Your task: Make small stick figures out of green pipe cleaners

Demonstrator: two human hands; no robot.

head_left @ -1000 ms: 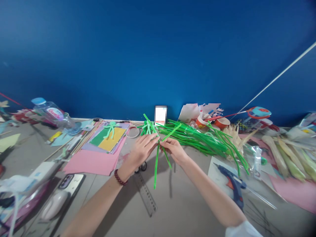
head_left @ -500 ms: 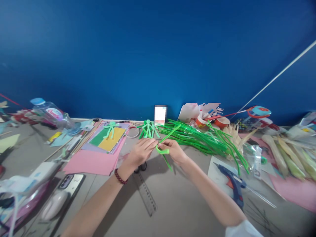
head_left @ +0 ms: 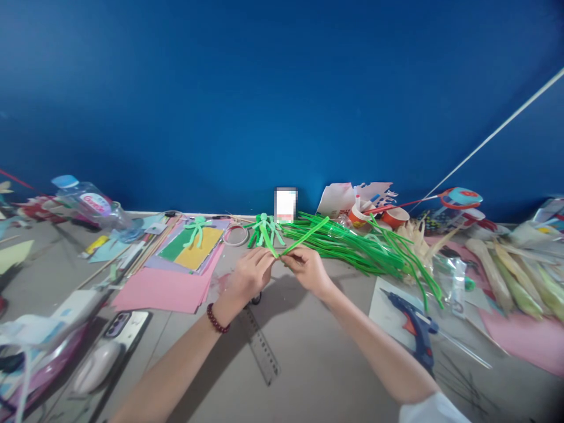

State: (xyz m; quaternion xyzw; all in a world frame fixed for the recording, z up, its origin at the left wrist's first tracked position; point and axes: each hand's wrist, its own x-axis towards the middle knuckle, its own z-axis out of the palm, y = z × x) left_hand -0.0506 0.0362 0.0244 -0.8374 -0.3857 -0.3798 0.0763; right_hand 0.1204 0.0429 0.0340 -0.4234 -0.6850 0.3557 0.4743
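Two hands, left hand point(head_left: 247, 275) and right hand point(head_left: 308, 269), one glue gun point(head_left: 412, 320), one ruler point(head_left: 262, 346), one water bottle point(head_left: 90, 202), one tape ring point(head_left: 237, 235), perhaps two pipe-cleaner figures point(head_left: 265, 229), two orange cups point(head_left: 395, 217), one phone point(head_left: 126, 326).

The long green pipe cleaner point(head_left: 304, 235) that a second ago hung down toward the near edge from between the left hand point(head_left: 249, 273) and right hand point(head_left: 308, 267) has been folded up, and now both ends point far and outward in a V above the fingertips
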